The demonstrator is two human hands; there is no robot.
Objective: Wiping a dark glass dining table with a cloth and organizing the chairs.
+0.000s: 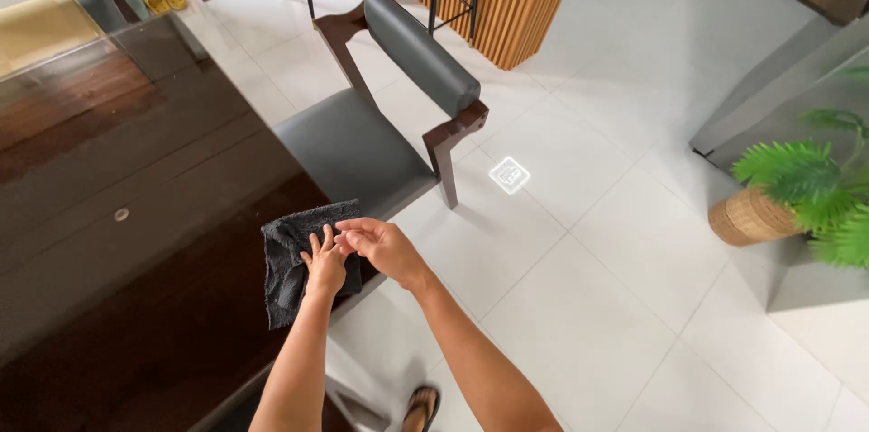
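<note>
Head view shows me a sandalled foot (421, 407) at the bottom edge, then both forearms reaching up. My left hand (323, 266) lies flat, fingers spread, on the dark grey terry cloth (288, 256), which is bunched at the near edge of the glossy dark wooden table (136, 242). My right hand (380, 246) hovers loosely curled, fingertips meeting the left's, holding nothing that I can see. I judge the wiping barely begun: the cloth sits at the edge. Beyond stands a grey-cushioned wooden chair (380, 124). Glare hides any smears on the tabletop.
</note>
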